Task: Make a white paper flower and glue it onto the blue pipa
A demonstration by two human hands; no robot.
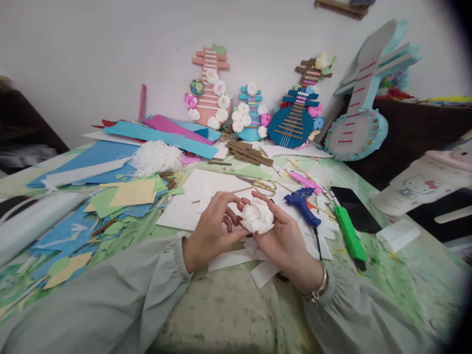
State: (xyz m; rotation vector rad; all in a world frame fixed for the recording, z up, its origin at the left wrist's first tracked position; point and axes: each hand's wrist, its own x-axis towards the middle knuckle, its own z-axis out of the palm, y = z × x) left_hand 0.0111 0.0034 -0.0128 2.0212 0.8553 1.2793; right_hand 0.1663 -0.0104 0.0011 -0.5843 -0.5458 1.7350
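A white paper flower (258, 216) with layered, ruffled petals is held up over the middle of the table. My right hand (285, 238) cradles it from the right, thumb and fingers around its side. From the left, my left hand (214, 228) has its thumb and curled fingers at the petals' edge; some of its fingertips are partly hidden. White paper strips (265, 273) lie beneath the hands. Gold-handled scissors (263, 184) rest just beyond them on a white sheet (180, 211). A blue glue gun (304, 204) lies to the right of my right hand.
Paper-covered instrument models, among them a pink one (210, 98) and a dark blue one (291, 125), lean on the wall. A green cutter (350, 233), a black phone (356, 209) and a cup (420, 184) are at right. Paper scraps (129, 194) and white string (157, 158) cover the left.
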